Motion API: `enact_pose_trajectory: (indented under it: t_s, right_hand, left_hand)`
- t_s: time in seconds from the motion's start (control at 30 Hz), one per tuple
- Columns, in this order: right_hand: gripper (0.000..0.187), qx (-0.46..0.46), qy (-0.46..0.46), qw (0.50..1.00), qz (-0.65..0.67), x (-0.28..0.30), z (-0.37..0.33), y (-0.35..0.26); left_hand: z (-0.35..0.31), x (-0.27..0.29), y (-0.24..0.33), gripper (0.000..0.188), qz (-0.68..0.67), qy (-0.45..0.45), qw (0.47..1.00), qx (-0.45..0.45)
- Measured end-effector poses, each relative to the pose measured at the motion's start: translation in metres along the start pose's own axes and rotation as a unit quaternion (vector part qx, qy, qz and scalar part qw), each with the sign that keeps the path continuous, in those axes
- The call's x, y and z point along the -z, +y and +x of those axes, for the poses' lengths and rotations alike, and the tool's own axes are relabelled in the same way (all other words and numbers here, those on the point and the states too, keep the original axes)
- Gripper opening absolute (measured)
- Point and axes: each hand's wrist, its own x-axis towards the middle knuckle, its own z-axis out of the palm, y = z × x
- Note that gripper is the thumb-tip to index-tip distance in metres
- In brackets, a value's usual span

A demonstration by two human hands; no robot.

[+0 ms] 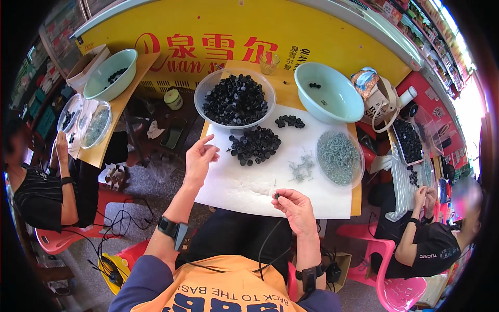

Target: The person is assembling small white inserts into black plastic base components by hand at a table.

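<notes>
My right hand [296, 210] is closed in a pinch near the front edge of the white foam sheet [234, 195]. Between its thumb and finger is a small black knob [276, 196], with a thin screw [275, 183] standing up from it. My left hand [200, 158] hovers at the sheet's left edge, fingers apart, with nothing visible in it. Beyond that hand lies a loose heap of black knobs [254, 145], and a smaller cluster of knobs [289, 121] sits farther right. Loose screws [302, 168] are scattered beside a round clear tray [359, 174] full of screws.
A clear bowl [199, 106] piled with black knobs stands at the back. Right of it are a glass cup [269, 63] and a pale green basin [343, 99] holding a few knobs. Co-workers sit at side tables, left [143, 67] and right, with similar parts.
</notes>
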Motion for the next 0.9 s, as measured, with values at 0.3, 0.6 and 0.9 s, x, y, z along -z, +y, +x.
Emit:
enact_pose_trajectory:
  t_s: [0.3,0.6,0.9]
  right_hand:
    - [0.023,-0.006,-0.046,0.994,0.097,-0.025,-0.007,-0.014]
    - [0.023,0.04,-0.046,0.989,0.136,-0.031,-0.026,-0.012]
    - [0.023,0.039,-0.025,0.987,0.152,-0.026,-0.028,-0.011]
  left_hand:
    - [-0.089,-0.053,0.076,0.008,-0.265,-0.259,0.877,0.305]
    - [-0.106,-0.074,0.074,0.008,-0.296,-0.278,0.875,0.264]
    - [-0.111,-0.077,0.083,0.01,-0.285,-0.251,0.898,0.221]
